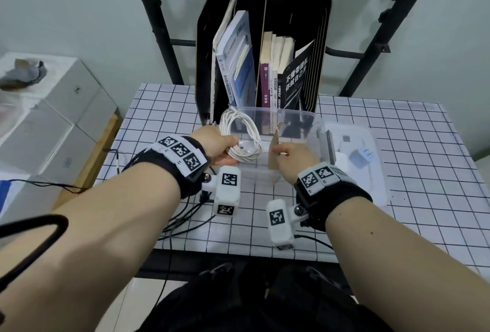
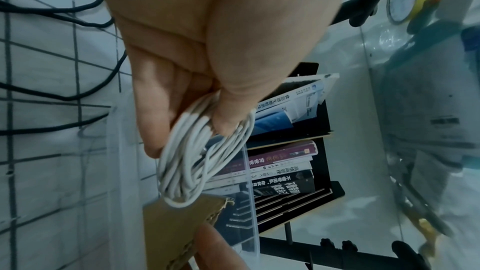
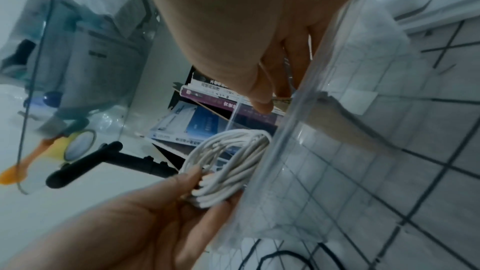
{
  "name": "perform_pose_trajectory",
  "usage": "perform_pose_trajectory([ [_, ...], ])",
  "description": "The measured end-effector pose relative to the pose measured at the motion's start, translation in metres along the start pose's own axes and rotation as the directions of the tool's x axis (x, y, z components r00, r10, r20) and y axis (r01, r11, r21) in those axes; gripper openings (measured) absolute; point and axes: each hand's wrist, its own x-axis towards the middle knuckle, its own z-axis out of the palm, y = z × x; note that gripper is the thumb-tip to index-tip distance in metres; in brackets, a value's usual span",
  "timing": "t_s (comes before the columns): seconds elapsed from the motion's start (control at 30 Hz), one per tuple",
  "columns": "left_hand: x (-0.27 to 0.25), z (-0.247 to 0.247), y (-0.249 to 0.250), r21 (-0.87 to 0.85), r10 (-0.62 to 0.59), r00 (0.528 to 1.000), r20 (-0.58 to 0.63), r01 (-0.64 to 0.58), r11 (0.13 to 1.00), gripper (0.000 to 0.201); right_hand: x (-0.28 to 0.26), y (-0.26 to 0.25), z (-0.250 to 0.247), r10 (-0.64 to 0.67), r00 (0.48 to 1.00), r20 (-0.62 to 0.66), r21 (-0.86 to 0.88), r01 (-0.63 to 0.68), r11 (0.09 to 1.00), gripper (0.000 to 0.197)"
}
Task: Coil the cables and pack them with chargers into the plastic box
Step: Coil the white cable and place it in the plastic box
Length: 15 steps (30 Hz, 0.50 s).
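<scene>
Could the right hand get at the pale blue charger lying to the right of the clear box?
Probably yes. The blue charger lies in the open on what looks like the box's lid, just right of the right hand. But that hand is pinching a cardboard piece inside the plastic box, so it must let go first.

a black slotted file rack (image 1: 297,29) of upright books (image 1: 236,61) stands at the back of the white black-gridded surface (image 1: 397,199); thin black wires (image 1: 185,220) trail over its near-left edge; white cardboard boxes (image 1: 53,119) sit stacked at left

The plastic box (image 1: 291,114) is open-topped, but a cardboard divider (image 1: 274,156) stands upright inside, splitting the room. The black book rack (image 1: 322,48) blocks the far side, touching the box.
</scene>
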Motion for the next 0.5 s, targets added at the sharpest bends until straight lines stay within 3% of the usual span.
perform_pose_trajectory([
  [0.17,0.011,0.006,0.006,0.192,-0.022,1.000,-0.005,0.022,0.981,0.031,0.005,-0.004,-0.002,0.022,0.999,0.042,-0.105,-0.017,0.994,0.045],
  [0.27,0.013,0.013,0.012,0.350,-0.012,1.000,-0.012,0.015,0.936,0.025,0.008,-0.003,-0.003,0.040,0.998,0.041,-0.073,-0.037,0.997,0.045],
  [0.37,0.015,0.020,0.016,0.623,0.046,0.999,-0.010,-0.030,0.782,0.028,0.007,-0.004,-0.004,0.036,0.999,0.036,-0.071,-0.033,0.997,0.045],
  [0.5,0.020,0.033,0.015,0.816,0.072,0.997,0.004,-0.045,0.577,0.031,0.001,-0.005,-0.005,0.028,1.000,0.010,-0.033,-0.028,0.999,0.041],
])
